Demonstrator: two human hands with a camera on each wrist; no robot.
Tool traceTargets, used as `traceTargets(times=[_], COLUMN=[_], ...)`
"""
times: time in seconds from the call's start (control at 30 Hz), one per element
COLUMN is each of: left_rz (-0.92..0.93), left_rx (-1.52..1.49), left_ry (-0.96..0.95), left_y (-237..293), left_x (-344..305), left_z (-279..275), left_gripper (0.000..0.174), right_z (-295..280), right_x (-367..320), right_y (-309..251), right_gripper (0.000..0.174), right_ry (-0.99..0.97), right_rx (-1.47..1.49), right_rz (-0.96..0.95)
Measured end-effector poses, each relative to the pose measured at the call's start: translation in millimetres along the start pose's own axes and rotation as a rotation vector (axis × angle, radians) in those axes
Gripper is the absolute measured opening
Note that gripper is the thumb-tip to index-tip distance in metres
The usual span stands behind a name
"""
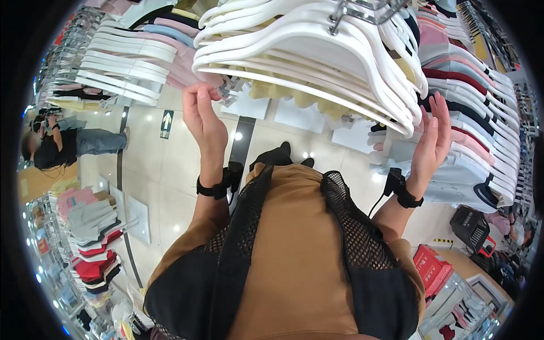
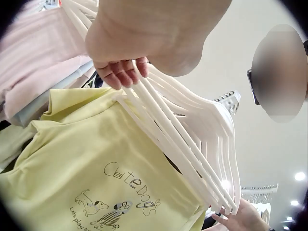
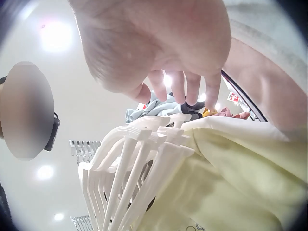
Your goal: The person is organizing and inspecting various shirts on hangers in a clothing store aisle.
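Observation:
A row of white hangers [image 1: 306, 51] hangs on a metal rail in front of me, seen from above in the head view. My left hand [image 1: 205, 122] is at their left end, fingers bent, close to a small clear clip [image 1: 229, 90]. In the left wrist view its fingertips [image 2: 126, 79] overlap the hanger ends. A yellow shirt [image 2: 115, 154] printed with dogs hangs there. Beside the right ends of the hangers, my right hand [image 1: 433, 139] is raised with straight, spread fingers. The right wrist view shows its fingers [image 3: 192, 89] above the hangers, holding nothing.
More clothes on white hangers [image 1: 124, 56] hang at the left, and a dense row of shirts [image 1: 470, 124] at the right. A person [image 1: 73, 141] stands at the far left. A black basket [image 1: 470, 229] and a red box [image 1: 432, 269] are at the lower right.

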State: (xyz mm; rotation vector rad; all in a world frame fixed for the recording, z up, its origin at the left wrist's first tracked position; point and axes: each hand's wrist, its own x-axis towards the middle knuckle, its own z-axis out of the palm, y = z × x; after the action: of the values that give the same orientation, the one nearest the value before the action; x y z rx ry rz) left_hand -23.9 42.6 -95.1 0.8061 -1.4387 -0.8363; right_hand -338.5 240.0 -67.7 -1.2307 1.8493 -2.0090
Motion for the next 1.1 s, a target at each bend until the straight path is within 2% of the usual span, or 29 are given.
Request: traceTargets(times=[0.03, 0.1, 0.17, 0.27, 0.33, 0.47, 0.53, 0.6, 0.8, 0.93, 1.0, 1.07, 1.1], left_rz=[-0.092, -0.158, -0.235, -0.238, -0.214, -0.160, -0.018, 0.026, 0.243, 0.218, 0.208, 0.155, 0.222], left_rx=[-0.031, -0.109, -0.202, -0.286, -0.287, -0.193, -0.081, -0.068, 0.032, -0.120, -0.164, -0.235, -0.143], left_ry=[-0.015, -0.046, -0.086, -0.081, -0.088, -0.096, -0.185, -0.209, -0.351, -0.371, -0.392, -0.350, -0.311], left_y=[-3.3, -10.5, -12.8, -25.9, -30.1, -38.4, -38.5, -45.0, -60.9, -63.9, -69.4, -69.8, -72.2], left_x=[3.0, 10.3, 17.7, 32.6, 44.1, 63.0, 73.8, 81.8, 97.8, 98.4, 103.9, 108.2, 111.2], left_z=[1.9, 8.8, 15.5, 19.3, 21.9, 21.9, 20.6, 17.9, 11.9, 17.1, 20.9, 20.5, 18.7], left_gripper=[0.018, 0.016, 0.028, 0.033, 0.038, 0.049, 0.057, 0.055, 0.043, 0.038, 0.039, 0.042, 0.038], right_z=[1.2, 3.4, 6.6, 13.0, 14.1, 17.5, 16.0, 15.6, 15.9, 13.7, 12.5, 12.4, 13.1], right_x=[3.4, 9.6, 12.1, 12.9, 10.8, 12.2, 16.9, 19.7, 19.9, 16.6, 14.8, 13.1, 13.6], right_y=[-0.2, -0.4, -2.1, 2.8, 3.9, 6.5, 8.2, 9.1, 6.9, 9.2, 7.7, 4.8, 2.2], right_gripper=[0.041, 0.039, 0.038, 0.035, 0.034, 0.031, 0.029, 0.026, 0.025, 0.027, 0.025, 0.025, 0.025], right_ry=[0.000, -0.004, -0.025, -0.027, -0.031, 0.003, -0.002, -0.014, 0.001, -0.013, 0.016, -0.009, 0.008], right_rx=[-0.009, 0.051, 0.015, 0.042, -0.060, -0.038, -0.081, -0.141, -0.140, -0.109, -0.169, -0.095, -0.105], right_rz=[-0.003, 0.022, 0.027, 0.042, 0.079, 0.072, 0.039, -0.024, 0.009, 0.027, 0.055, 0.072, 0.069])
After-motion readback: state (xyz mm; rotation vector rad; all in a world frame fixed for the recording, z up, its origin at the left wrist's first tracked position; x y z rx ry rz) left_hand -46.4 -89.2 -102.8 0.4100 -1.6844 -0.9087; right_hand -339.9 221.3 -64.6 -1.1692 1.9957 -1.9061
